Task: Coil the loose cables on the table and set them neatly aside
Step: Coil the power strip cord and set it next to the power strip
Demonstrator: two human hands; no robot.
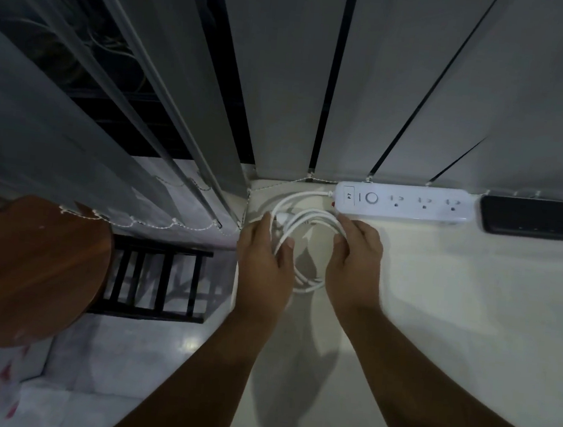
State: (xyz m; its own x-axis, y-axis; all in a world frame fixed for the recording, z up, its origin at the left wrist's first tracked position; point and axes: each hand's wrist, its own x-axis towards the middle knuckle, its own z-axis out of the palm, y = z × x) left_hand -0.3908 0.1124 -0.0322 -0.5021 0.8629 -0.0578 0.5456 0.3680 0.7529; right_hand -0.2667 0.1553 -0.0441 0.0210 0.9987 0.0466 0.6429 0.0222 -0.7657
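Two hands hold the white cord [310,216] in a ring, left hand [263,263] and right hand [355,255] curled around opposite sides, probably so the loops stay together beside the power strip [405,203].

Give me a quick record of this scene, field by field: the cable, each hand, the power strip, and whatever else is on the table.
cable: white cable, looped in a coil on the white table, one end running into the power strip
left hand: left hand grips the coil's left side
right hand: right hand grips the coil's right side
power strip: white power strip along the back edge, sockets empty
other: black flat device to the right of the strip
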